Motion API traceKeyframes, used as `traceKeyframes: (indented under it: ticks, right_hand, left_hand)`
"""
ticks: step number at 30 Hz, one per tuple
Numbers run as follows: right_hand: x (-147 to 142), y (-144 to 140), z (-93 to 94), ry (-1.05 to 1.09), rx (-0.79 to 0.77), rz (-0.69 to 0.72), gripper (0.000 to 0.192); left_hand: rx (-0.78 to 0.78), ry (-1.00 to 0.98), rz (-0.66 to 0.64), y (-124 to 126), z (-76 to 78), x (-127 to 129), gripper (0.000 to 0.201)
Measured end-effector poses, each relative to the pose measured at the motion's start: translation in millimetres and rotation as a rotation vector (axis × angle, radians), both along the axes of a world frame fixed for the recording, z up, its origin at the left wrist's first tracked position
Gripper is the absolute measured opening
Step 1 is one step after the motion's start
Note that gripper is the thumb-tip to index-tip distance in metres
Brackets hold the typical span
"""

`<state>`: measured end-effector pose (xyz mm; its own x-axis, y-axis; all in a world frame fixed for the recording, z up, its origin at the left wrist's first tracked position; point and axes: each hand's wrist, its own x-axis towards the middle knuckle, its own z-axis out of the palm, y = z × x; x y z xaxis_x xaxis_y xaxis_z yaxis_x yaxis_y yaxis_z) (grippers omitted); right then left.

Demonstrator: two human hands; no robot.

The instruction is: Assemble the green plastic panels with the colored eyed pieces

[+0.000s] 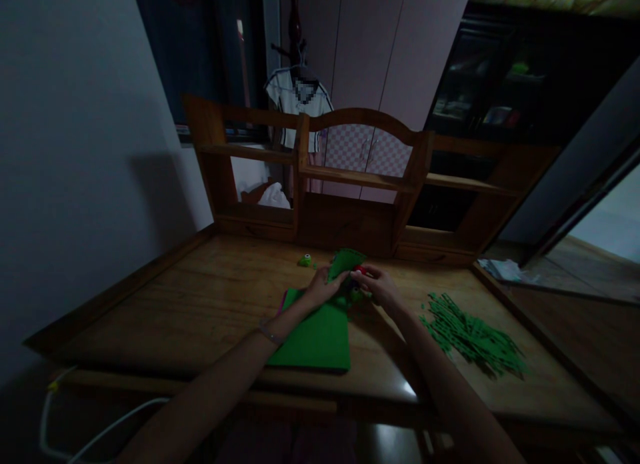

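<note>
My left hand (pixel 323 287) is closed on a piece of green sheet (pixel 345 261) with a notched-looking far edge, raised above the desk. Just to its right, my right hand (pixel 381 285) pinches a small red object (pixel 359 269) against the sheet's lower right side; its kind is too dim and small to tell. Below the fingers shows a small green item (pixel 356 295) with an eye-like spot, partly hidden. Under my left forearm lies a stack of green sheets (pixel 320 337), with a purple edge peeking out at its left.
A pile of thin green strips (pixel 473 334) lies on the desk (pixel 165 297) at the right. A small green figure with an eye-like spot (pixel 305 259) sits behind my left hand. The wooden shelf unit (pixel 350 177) closes off the desk's back.
</note>
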<state>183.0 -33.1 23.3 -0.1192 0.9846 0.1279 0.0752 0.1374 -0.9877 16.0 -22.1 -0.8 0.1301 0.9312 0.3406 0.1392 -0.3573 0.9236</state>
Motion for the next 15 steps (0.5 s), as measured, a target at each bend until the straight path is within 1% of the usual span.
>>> traceKeyframes:
  ticks: [5,12,15]
  right_hand:
    - [-0.5,0.4,-0.5,0.048,-0.01,-0.028,0.041]
    - [-2.5,-7.0,9.1,-0.011,0.016,-0.06,0.041]
    - [-3.8,-9.1,10.9,-0.026,0.031,-0.068,0.041]
  left_hand:
    - [-0.009,-0.06,-0.045,-1.0,2.0,0.1,0.041]
    - [0.007,-0.069,-0.1,1.0,-3.7,-0.8,0.041]
    - [0.022,-0.087,-0.115,0.8,-3.2,-1.2,0.039]
